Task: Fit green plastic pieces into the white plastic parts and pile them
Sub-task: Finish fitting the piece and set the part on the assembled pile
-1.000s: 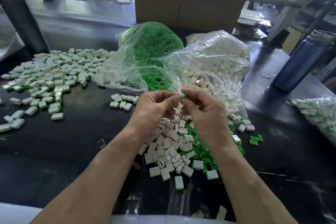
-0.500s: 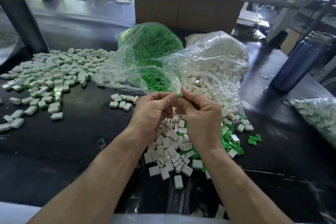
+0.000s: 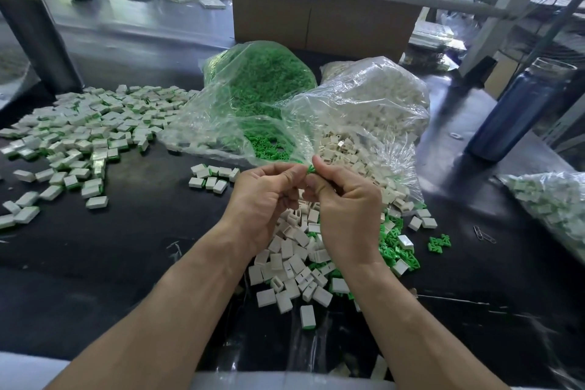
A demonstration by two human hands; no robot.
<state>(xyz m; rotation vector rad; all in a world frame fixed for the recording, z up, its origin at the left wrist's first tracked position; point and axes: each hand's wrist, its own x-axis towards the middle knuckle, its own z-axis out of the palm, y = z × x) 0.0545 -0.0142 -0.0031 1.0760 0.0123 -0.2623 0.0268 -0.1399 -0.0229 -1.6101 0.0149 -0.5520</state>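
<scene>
Over the black table (image 3: 126, 247), my left hand (image 3: 262, 196) and right hand (image 3: 345, 203) pinch one green piece (image 3: 311, 169) together; many finished parts (image 3: 85, 130) lie piled left, full bags (image 3: 364, 111) remain.

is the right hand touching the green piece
Touching. The head view shows the right hand pinching the green piece at its fingertips, with the left hand closing in on it from the other side.

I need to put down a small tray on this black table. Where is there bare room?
Bare black table lies left of the left hand, below the finished white-and-green pile. Crowded: loose white parts under the hands, clear bags behind.
</scene>
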